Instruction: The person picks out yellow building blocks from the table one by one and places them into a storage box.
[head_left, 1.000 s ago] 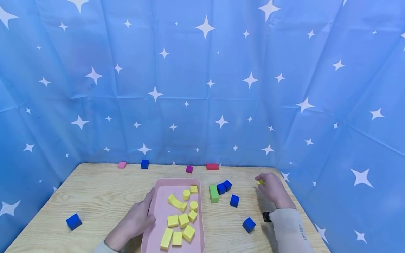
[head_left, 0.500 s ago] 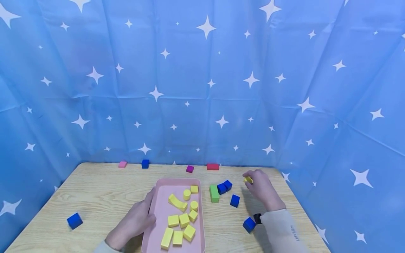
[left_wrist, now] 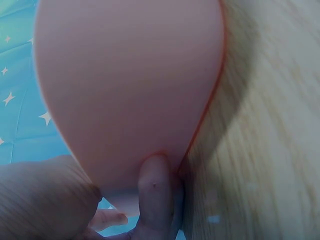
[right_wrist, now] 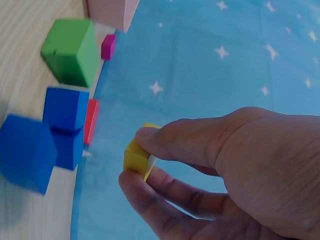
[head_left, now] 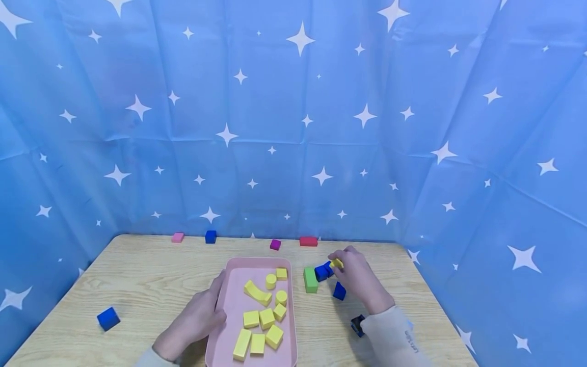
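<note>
A pink tray (head_left: 259, 262) with several yellow blocks (head_left: 251, 319) in it stands at the front middle of the table. My left hand (head_left: 194, 318) grips its left side, thumb over the rim; in the left wrist view, a fingertip (left_wrist: 155, 175) lies against the tray's outer wall (left_wrist: 130, 85). Between thumb and fingertips my right hand (head_left: 359, 275) pinches a small yellow block (right_wrist: 137, 155). In the head view, this hand is right of the tray, overlapping a pair of blue blocks (head_left: 321, 273). A green block (head_left: 310, 280) stands between that pair and the tray.
More blue blocks (head_left: 339, 291) lie near the right forearm, one partly covered by the wrist. Another blue block (head_left: 108, 319) sits at left. Along the back edge are pink (head_left: 177, 237), blue (head_left: 210, 237), magenta (head_left: 275, 245) and red (head_left: 309, 241) blocks, before a starry blue curtain (head_left: 270, 102).
My right hand has moved left across the table with the yellow block, from the right edge toward the blue pair. The left hand and tray have stayed put.
</note>
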Tool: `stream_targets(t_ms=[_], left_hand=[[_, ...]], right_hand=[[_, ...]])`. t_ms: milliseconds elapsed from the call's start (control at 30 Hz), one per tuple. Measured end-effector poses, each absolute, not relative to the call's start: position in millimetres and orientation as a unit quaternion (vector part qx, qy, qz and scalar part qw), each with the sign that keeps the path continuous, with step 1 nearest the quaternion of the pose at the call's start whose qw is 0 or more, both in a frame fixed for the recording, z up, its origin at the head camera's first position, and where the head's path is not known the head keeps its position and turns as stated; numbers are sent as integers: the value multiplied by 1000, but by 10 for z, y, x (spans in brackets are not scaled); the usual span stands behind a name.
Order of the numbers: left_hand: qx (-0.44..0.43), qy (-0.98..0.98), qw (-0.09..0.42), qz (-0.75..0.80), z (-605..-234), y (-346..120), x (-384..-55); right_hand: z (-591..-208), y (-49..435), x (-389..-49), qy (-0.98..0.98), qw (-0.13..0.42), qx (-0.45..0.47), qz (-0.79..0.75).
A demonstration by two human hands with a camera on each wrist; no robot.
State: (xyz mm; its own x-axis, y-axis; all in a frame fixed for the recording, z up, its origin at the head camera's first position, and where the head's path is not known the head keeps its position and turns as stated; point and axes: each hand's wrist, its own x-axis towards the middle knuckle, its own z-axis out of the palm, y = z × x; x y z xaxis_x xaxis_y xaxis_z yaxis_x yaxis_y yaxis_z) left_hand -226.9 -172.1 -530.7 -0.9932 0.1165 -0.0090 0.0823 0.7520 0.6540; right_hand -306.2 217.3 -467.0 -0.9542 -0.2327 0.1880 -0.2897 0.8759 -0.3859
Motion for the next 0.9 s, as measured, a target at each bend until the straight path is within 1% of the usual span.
stream_targets(t_ms=[267, 533, 800, 900], left_hand=[[51, 937, 30, 343, -5317, -1729, -2278], [47, 935, 35, 349, -5296, -1734, -2273], [47, 935, 36, 351, -5294, -1752, -2279], [51, 933, 34, 355, -5303, -1747, -2274]], right_hand=[[-4634, 1945, -2941, -961, 67, 146, 224], [-4622, 1706, -2847, -960, 48, 156, 229], [-4627, 1426, -2774, -947, 43, 231, 221], [-4602, 1312, -2755, -942, 32, 255, 215]])
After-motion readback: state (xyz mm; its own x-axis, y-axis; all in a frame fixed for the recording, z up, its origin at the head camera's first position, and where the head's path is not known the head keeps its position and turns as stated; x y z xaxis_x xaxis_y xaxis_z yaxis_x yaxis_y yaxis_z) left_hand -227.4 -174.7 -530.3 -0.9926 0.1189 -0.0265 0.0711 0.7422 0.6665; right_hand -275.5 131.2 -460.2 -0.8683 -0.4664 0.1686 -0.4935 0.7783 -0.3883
